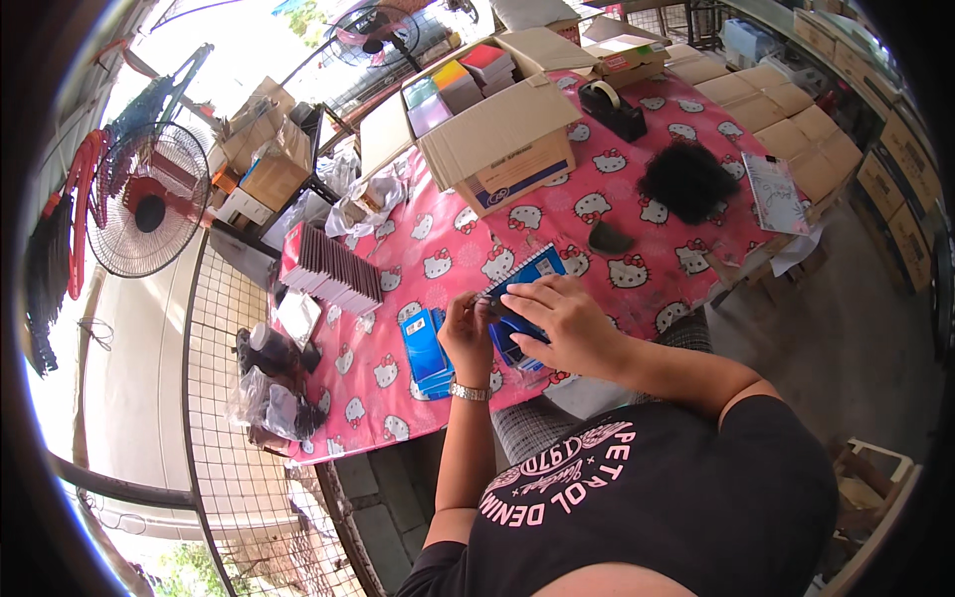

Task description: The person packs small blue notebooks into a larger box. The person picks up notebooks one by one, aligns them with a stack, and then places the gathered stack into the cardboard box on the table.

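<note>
A blue spiral notebook (540,267) lies at the near edge of the table, its white coil along the upper left side. My left hand (466,330), with a metal watch at the wrist, is closed in a pinch at the lower end of the coil. Across the notebook stretches my right hand (572,323), fingers long and thumb apart, fingertips close to the left hand's. Something dark between the hands is partly covered. More blue notebooks (514,350) show below the right hand. Left of my left hand sits a small pile of blue notebooks (426,350).
A row of red-covered notebooks (326,271) stands at the left. Farther back is an open cardboard box (507,149) of colourful books. A tape dispenser (614,109), black fuzzy bundle (686,182) and dark green piece (609,238) lie right. Dark bottles (274,350) crowd the left edge.
</note>
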`<state>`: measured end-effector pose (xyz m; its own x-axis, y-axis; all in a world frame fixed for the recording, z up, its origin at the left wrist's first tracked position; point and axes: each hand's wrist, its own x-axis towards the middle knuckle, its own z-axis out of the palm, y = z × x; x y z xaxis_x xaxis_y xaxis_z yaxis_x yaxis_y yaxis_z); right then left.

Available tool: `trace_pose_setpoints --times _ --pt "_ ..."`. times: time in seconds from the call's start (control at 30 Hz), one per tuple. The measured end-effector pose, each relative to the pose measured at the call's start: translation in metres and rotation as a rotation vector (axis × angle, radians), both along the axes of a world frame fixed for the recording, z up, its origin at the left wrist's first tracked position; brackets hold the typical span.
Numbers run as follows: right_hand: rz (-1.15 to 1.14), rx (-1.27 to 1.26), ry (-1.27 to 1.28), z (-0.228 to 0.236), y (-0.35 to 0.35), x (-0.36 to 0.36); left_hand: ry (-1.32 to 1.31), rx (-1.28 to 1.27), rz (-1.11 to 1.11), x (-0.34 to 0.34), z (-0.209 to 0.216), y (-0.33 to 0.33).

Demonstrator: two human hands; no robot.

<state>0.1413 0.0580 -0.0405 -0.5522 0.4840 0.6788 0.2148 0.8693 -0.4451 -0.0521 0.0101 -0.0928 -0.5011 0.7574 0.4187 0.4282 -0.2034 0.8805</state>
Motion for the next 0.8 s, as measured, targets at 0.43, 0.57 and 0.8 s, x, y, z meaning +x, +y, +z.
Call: trace_pose_setpoints --times 0.43,0.57,0.8 --pt "0.439 -1.118 0.017 0.013 -0.002 -0.011 0.271 0.228 0.173 0.005 0.012 -0.008" --pt "0.304 -0.674 0.141 -0.005 0.025 0.002 0.528 0.203 0.286 -0.025 0.045 -0.014" --pt "-0.337 -0.306 -0.459 -0.142 0.088 0.089 0.741 -0.522 0.287 -0.106 0.08 -0.014"
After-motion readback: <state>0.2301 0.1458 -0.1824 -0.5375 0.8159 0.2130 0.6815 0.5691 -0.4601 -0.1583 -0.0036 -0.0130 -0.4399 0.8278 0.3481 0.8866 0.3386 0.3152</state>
